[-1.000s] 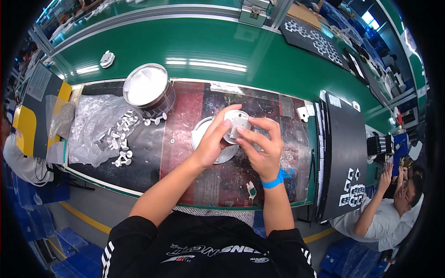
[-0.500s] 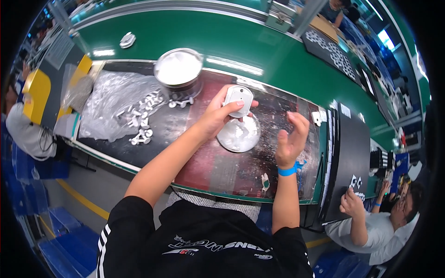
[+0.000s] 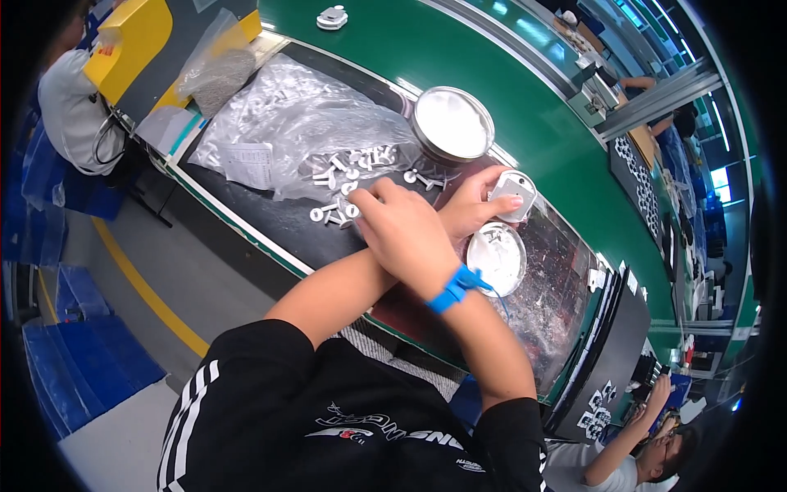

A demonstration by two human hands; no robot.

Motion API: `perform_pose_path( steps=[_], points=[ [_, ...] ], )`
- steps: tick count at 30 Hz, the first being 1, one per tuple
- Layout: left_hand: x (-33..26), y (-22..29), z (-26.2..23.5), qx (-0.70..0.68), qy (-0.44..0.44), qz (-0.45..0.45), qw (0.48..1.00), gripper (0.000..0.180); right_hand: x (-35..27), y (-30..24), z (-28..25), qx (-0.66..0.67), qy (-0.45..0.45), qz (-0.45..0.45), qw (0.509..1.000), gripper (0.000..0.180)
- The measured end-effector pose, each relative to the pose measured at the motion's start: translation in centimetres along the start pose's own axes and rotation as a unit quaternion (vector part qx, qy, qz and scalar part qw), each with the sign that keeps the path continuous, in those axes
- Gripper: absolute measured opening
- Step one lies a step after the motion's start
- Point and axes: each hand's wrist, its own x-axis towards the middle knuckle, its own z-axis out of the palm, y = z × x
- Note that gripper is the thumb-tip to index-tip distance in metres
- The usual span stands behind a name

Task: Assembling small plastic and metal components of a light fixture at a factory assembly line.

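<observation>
My left hand [image 3: 469, 210] grips a small white rounded-square part [image 3: 513, 193] just above a shallow round metal dish [image 3: 497, 259]. My right hand [image 3: 400, 233], with a blue wristband [image 3: 453, 287], crosses over my left forearm. Its fingertips rest on a scatter of small white screw-like parts [image 3: 338, 210] on the dark work mat. The back of the right hand hides whether anything is pinched in its fingers.
A round metal tin [image 3: 452, 125] stands behind the parts, beside a crumpled clear plastic bag [image 3: 295, 123]. A green conveyor strip [image 3: 525, 115] runs behind. A yellow bin [image 3: 135, 33] and a seated person [image 3: 70, 102] are at left. A black tray [image 3: 611, 344] and another person [image 3: 648, 455] are at lower right.
My right hand has swung from beside the dish across my left arm to the pile of small white parts. My left hand still holds the white part. The view has shifted.
</observation>
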Motion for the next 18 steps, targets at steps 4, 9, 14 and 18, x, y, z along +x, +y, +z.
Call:
perform_pose_path(
  steps=[4, 9, 14, 18],
  points=[
    [0.2, 0.1, 0.1, -0.041, 0.003, 0.005, 0.999, 0.044, 2.1, -0.4, 2.4, -0.069, -0.073, 0.037, 0.994, 0.018],
    [0.0, 0.0, -0.1, -0.052, 0.003, 0.005, 0.999, 0.043, 1.4, -0.4, 3.2, -0.074, -0.034, 0.026, 0.996, 0.012],
    [-0.2, 0.7, -0.4, -0.061, 0.037, -0.005, 0.997, 0.04, -5.0, -3.3, -4.1, 0.137, 0.096, 0.087, 0.982, 0.011],
    [0.2, 0.7, 0.0, -0.087, 0.048, -0.012, 0.995, 0.035, -14.0, -2.1, -3.5, 0.189, 0.125, 0.269, 0.936, 0.011]
  ],
)
